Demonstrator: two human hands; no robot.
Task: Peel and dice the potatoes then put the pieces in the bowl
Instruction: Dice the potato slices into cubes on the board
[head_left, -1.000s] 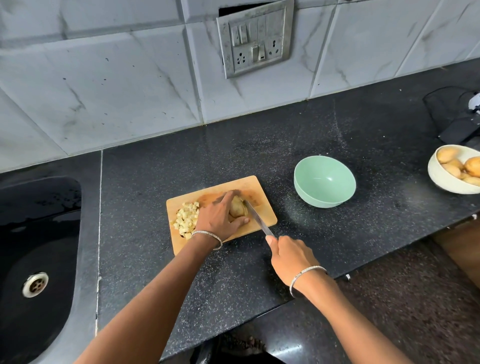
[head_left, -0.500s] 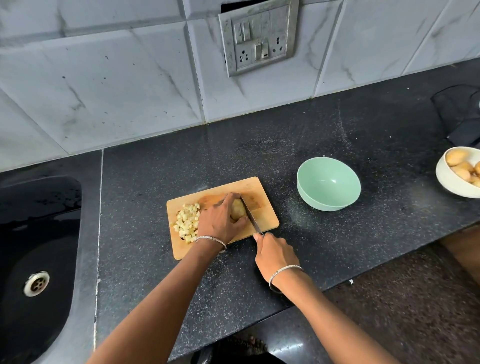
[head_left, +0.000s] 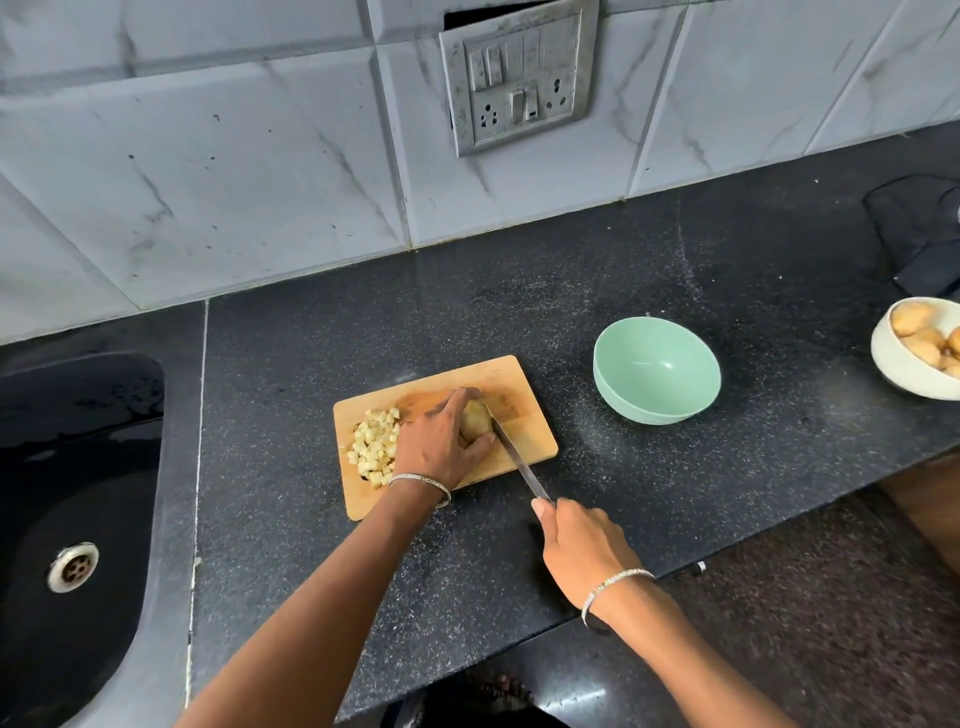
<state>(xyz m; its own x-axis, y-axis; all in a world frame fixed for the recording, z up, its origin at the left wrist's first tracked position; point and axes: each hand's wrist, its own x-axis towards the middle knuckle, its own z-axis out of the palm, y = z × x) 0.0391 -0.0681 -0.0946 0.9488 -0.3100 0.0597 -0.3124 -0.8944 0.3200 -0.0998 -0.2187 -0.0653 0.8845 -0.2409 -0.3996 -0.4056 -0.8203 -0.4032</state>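
Note:
A wooden cutting board (head_left: 524, 395) lies on the black counter. On it my left hand (head_left: 439, 441) holds a peeled potato (head_left: 475, 421) steady with fingers curled over it. My right hand (head_left: 582, 551) grips the handle of a knife (head_left: 517, 460), whose blade lies against the potato's right side. A pile of diced potato pieces (head_left: 374, 441) sits at the board's left end. The green bowl (head_left: 657, 376) stands empty to the right of the board.
A white bowl (head_left: 898, 369) with whole potatoes sits at the right edge of the counter. A black sink (head_left: 67, 493) is on the left. A wall socket plate (head_left: 519, 78) is on the tiled wall behind. A dark cable (head_left: 914, 228) lies at the far right.
My right hand has drawn the knife back toward me along the potato's right side. My left hand has stayed on the potato.

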